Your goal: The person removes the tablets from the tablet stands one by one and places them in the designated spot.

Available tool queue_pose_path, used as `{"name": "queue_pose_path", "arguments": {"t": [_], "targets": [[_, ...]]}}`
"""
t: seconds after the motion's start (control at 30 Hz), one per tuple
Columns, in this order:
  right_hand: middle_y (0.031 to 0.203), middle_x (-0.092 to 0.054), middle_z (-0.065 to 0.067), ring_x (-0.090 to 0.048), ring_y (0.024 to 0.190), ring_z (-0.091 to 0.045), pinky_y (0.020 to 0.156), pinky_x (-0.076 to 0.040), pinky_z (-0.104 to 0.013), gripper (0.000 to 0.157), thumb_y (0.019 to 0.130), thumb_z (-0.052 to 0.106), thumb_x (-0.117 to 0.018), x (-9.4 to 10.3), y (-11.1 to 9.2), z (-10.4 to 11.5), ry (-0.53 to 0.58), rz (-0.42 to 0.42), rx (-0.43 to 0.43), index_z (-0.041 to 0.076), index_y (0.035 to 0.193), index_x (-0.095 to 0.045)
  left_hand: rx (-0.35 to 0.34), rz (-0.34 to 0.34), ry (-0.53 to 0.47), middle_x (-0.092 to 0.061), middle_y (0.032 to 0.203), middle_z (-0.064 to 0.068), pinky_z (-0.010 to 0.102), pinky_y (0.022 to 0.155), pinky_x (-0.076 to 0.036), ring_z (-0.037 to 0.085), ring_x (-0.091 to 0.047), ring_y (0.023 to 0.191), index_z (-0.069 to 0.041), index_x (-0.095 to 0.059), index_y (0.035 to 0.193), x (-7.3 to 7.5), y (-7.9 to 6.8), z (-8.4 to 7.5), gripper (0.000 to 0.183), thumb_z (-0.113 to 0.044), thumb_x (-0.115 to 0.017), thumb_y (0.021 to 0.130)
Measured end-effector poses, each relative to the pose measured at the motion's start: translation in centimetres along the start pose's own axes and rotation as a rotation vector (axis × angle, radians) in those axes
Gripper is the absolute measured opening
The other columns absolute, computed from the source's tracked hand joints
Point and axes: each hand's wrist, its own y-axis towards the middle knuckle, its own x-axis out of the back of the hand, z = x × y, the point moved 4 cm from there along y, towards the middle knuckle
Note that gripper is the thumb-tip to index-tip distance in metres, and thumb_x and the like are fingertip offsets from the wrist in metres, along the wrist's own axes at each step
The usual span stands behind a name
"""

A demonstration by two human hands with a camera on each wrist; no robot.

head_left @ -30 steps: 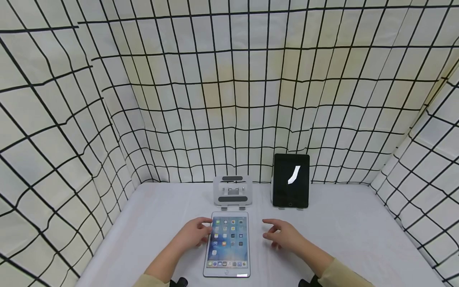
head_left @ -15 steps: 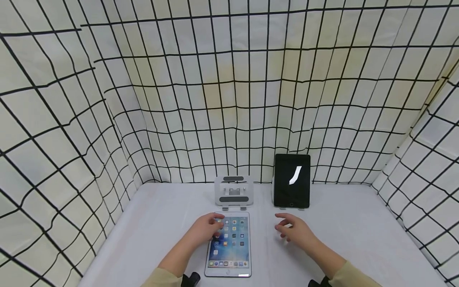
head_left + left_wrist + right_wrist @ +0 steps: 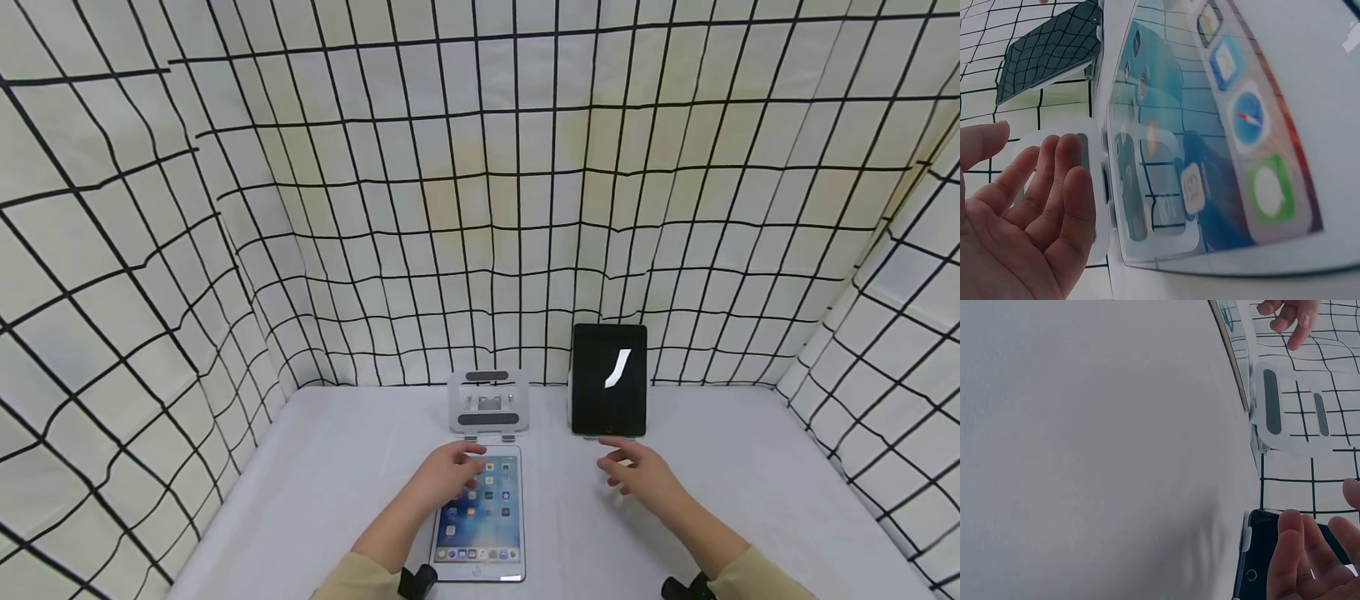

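Note:
A white tablet [image 3: 487,533] with a lit screen of app icons lies flat on the white table. My left hand [image 3: 450,475] hovers over its upper left part with loosely bent fingers and holds nothing. In the left wrist view that hand [image 3: 1035,212] is seen apart from the tablet's glass [image 3: 1216,206]. Beyond the tablet stands a white tablet stand [image 3: 489,402] with grey pads. A dark-screened tablet [image 3: 609,375] leans upright to its right. My right hand [image 3: 645,477] hangs in the air just in front of it, fingers relaxed; the right wrist view shows this hand [image 3: 1310,562] holding nothing.
The white tabletop [image 3: 720,467] spreads to both sides of the hands. White walls with a black grid [image 3: 525,200] close off the back and both sides. Dark wrist straps and tan sleeves [image 3: 360,579] show at the lower edge.
My left hand has moved rightward and forward, from the lit tablet's left edge to over its screen. My right hand has drifted right and forward, closer to the dark tablet. The tablets have stayed put.

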Motion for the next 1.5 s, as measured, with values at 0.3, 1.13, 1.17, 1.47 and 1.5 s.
{"name": "queue_pose_path", "arguments": {"t": [0.3, 1.13, 1.17, 1.47, 1.5], "targets": [[0.107, -0.066, -0.008, -0.067, 0.085, -0.023, 0.07, -0.056, -0.033, 0.046, 0.096, 0.021, -0.066, 1.9, 0.4, -0.7, 0.009, -0.031, 0.014, 0.009, 0.14, -0.055, -0.048, 0.007, -0.029, -0.066, 0.1, 0.01, 0.04, 0.072, -0.056, 0.022, -0.065, 0.083, -0.006, -0.062, 0.128, -0.9, 0.7, -1.2, 0.035, -0.025, -0.061, 0.098], [0.123, -0.062, -0.019, -0.066, 0.095, -0.027, 0.078, -0.055, -0.032, 0.057, 0.099, 0.035, -0.061, 6.3, 1.0, -1.9, -0.055, -0.102, 0.017, 0.007, 0.146, -0.046, -0.072, 0.018, -0.15, -0.068, 0.109, 0.01, 0.037, 0.073, -0.056, 0.025, -0.068, 0.089, -0.005, -0.061, 0.129, -3.1, 3.6, -3.3, 0.035, -0.024, -0.057, 0.101], [0.124, -0.062, -0.019, -0.066, 0.095, -0.026, 0.078, -0.055, -0.032, 0.056, 0.1, 0.034, -0.06, 6.4, 1.1, -1.9, -0.064, -0.105, 0.017, 0.007, 0.146, -0.046, -0.082, 0.015, -0.156, -0.068, 0.109, 0.012, 0.038, 0.074, -0.057, 0.026, -0.068, 0.088, -0.004, -0.061, 0.129, -3.1, 3.8, -3.3, 0.035, -0.023, -0.057, 0.101], [0.13, -0.058, -0.023, -0.064, 0.103, -0.027, 0.082, -0.056, -0.035, 0.057, 0.1, 0.033, -0.059, 6.8, 1.9, -1.9, -0.075, -0.124, 0.019, 0.007, 0.148, -0.043, -0.104, -0.017, -0.196, -0.068, 0.112, 0.014, 0.04, 0.075, -0.056, 0.02, -0.068, 0.086, -0.007, -0.058, 0.135, -4.1, 4.9, -3.7, 0.037, -0.021, -0.057, 0.101], [0.131, -0.058, -0.023, -0.064, 0.104, -0.028, 0.082, -0.056, -0.036, 0.057, 0.1, 0.033, -0.059, 6.8, 2.0, -1.9, -0.077, -0.127, 0.021, 0.007, 0.148, -0.043, -0.101, -0.023, -0.198, -0.068, 0.112, 0.012, 0.039, 0.075, -0.056, 0.02, -0.068, 0.087, -0.008, -0.058, 0.136, -4.2, 5.0, -3.8, 0.038, -0.022, -0.056, 0.101]]}}
